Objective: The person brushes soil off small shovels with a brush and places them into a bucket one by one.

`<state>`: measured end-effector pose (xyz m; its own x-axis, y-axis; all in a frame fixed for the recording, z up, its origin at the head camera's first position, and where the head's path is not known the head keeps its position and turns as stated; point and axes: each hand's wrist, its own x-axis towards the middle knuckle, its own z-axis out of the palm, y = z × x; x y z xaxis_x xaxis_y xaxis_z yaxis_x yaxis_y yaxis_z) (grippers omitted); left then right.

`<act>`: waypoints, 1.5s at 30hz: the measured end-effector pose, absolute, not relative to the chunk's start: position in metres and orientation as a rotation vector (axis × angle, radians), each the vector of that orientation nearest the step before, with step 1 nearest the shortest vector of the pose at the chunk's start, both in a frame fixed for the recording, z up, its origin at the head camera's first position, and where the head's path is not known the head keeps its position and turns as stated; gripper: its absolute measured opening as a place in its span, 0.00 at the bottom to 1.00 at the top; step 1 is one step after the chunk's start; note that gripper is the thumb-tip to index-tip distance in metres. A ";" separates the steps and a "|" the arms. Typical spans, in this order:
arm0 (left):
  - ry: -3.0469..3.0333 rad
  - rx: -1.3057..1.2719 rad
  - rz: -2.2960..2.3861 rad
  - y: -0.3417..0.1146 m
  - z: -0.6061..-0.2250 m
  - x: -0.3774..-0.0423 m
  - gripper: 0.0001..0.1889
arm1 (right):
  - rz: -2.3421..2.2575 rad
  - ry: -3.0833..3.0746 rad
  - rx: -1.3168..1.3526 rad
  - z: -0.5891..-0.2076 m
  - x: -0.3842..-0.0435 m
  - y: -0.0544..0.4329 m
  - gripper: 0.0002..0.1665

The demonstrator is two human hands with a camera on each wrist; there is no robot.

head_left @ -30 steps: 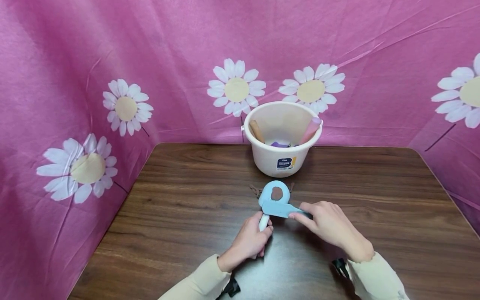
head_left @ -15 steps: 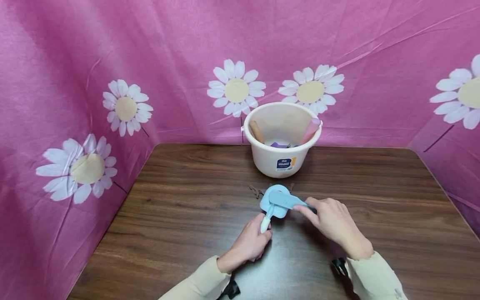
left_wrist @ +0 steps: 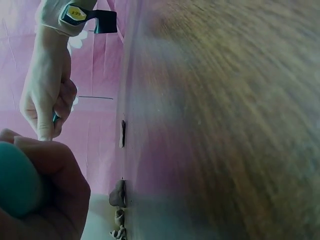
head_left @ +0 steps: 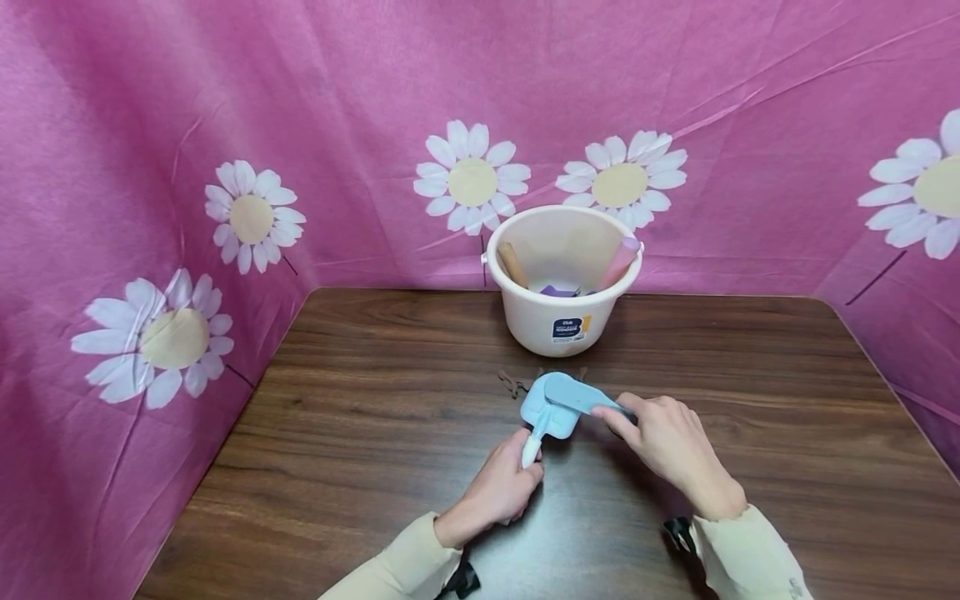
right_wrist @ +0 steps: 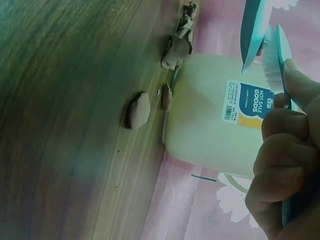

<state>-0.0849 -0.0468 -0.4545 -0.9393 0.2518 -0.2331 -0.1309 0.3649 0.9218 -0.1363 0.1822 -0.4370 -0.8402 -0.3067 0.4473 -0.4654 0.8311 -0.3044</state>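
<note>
My left hand (head_left: pixel 501 483) grips the pale handle of a light-blue tool (head_left: pixel 557 421) with a flat, rounded head. In the left wrist view the handle's round teal end shows within the curled fingers of the left hand (left_wrist: pixel 55 187). My right hand (head_left: pixel 671 446) holds a blue brush (head_left: pixel 581 396) by its handle, its head overlapping the tool's face. Seen from the right wrist, the brush (right_wrist: pixel 272 60) turns its white bristles towards the light-blue tool (right_wrist: pixel 254 32), which shows edge-on. Brown twisted pieces (head_left: pixel 512 383) lie on the table just behind the tool.
A cream bucket (head_left: pixel 555 329) stands beyond the hands, with an orange-brown stick (head_left: pixel 513 263), a pink item (head_left: pixel 621 262) and something purple (head_left: pixel 557 291) inside. Brown lumps (right_wrist: pixel 138 111) lie on the wooden table (head_left: pixel 375 400) before it. A pink daisy-print cloth (head_left: pixel 352 125) surrounds the back and sides.
The brush has moved up and right across the tool's head. A brown patch seen in the head's middle one second ago no longer shows, and the tool has tilted slightly.
</note>
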 end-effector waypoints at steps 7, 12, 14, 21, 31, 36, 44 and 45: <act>2.305 0.144 1.570 -0.046 -0.453 -0.081 0.04 | 0.563 -2.703 0.449 -0.435 -0.142 0.200 0.24; 2.387 0.147 1.543 -0.047 -0.450 -0.085 0.04 | 0.615 -2.698 0.398 -0.430 -0.142 0.206 0.21; 2.386 0.140 1.538 -0.047 -0.450 -0.087 0.03 | 0.636 -2.685 0.396 -0.428 -0.142 0.204 0.19; 2.369 0.074 1.547 -0.045 -0.449 -0.088 0.03 | 0.693 -2.671 0.590 -0.420 -0.133 0.184 0.19; 2.561 0.206 1.438 -0.042 -0.446 -0.086 0.08 | 0.630 -2.726 0.740 -0.418 -0.123 0.162 0.22; 2.579 0.220 1.458 -0.043 -0.444 -0.087 0.07 | 0.639 -2.723 0.669 -0.425 -0.128 0.171 0.25; 2.462 0.194 1.507 -0.043 -0.443 -0.085 0.04 | 0.642 -2.767 0.384 -0.437 -0.143 0.192 0.27; 2.435 0.185 1.526 -0.043 -0.444 -0.085 0.04 | 0.644 -2.779 0.370 -0.437 -0.143 0.193 0.27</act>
